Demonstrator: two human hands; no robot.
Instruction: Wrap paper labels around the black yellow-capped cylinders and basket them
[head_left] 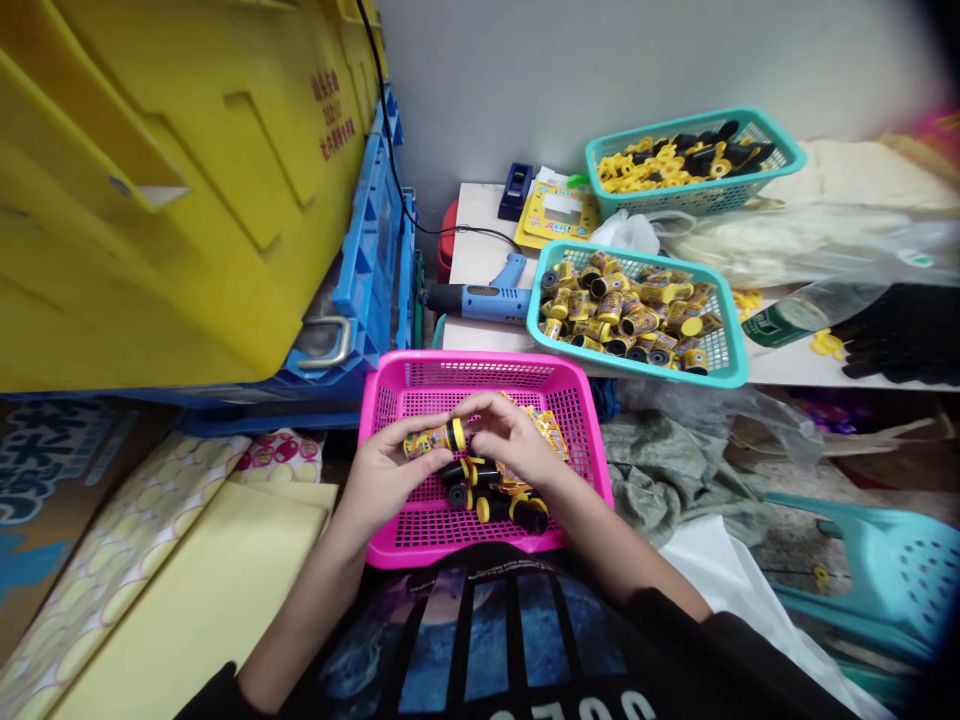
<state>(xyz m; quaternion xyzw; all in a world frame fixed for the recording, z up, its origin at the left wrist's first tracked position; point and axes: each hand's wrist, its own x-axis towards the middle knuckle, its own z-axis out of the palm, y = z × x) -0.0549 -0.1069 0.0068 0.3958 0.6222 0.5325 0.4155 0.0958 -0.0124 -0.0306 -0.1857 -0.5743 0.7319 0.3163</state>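
My left hand is closed around a small yellow-and-black cylinder with a printed wrapper, held nearly level above a pink basket. Beside the cylinder's yellow end is my right hand, its fingers curled in. Whether a small part sits between those fingers is hidden. Below my hands, several black pieces with yellow ends lie in the basket. A pile of printed yellow labels rests along its right side, partly behind my right hand.
On the white table, a turquoise basket holds many labelled cylinders; another has yellow and black parts. A blue heat gun with a cable lies left of them. Yellow and blue crates rise at left. A turquoise stool stands right.
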